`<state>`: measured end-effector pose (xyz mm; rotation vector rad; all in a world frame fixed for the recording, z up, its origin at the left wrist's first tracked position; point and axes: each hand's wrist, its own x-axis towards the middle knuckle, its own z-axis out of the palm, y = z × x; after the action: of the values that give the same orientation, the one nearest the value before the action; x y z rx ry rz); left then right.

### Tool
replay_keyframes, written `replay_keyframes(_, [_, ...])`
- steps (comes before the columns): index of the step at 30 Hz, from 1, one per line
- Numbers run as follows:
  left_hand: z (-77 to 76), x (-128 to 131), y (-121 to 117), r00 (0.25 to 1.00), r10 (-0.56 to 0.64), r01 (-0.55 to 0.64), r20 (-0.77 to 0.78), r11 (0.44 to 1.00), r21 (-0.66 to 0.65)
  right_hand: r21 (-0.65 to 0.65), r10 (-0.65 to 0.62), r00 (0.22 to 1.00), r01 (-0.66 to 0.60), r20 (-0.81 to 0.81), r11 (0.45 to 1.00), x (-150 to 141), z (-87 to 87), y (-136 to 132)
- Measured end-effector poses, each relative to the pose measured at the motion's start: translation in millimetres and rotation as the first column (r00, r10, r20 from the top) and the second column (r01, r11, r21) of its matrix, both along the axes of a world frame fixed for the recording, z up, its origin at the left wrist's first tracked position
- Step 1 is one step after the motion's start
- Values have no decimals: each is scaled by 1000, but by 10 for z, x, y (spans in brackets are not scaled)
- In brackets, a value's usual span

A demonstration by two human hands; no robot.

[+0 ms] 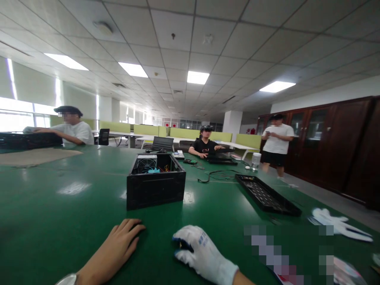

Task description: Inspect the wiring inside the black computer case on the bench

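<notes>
1. The open computer case [156, 180] sits on the green table [59, 213], just beyond both hands; it looks heavy, rigid and sharp-edged, best gripped by its side walls.
2. Left hand [118, 247]: bare, flat, empty.
3. Right hand [198, 253]: gloved, loosely curled, empty.
4. Its side panel [267, 194] lies farther right.

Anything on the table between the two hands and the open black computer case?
Nothing visible. The bare left hand and white-gloved right hand rest flat on the green table; only bare tabletop lies between them and the open black computer case. The black side panel lies off to the right.
</notes>
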<state>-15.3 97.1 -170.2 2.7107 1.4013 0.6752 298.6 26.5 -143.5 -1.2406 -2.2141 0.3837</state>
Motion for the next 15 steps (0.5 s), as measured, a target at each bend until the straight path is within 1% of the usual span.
replay_keyframes(3, [35,-5,-38,1000,-5,5,10,1000,-9,-27,2,1000,-2,-20,1000,14,30,-2])
replay_keyframes(6, [86,11,-84,1000,-3,3,8,1000,-25,-120,-89,995,83,-39,989,35,50,-1])
replay_keyframes(8, [132,30,-120,1000,-6,7,3,999,-37,-144,-119,993,114,-23,983,50,42,7])
replay_keyframes(12, [197,60,-165,1000,-11,11,-1,999,-52,-115,-44,999,45,16,992,71,-19,37])
replay_keyframes(15, [205,64,-169,1000,-6,6,1,998,-63,-146,-58,998,58,6,988,77,-28,36])
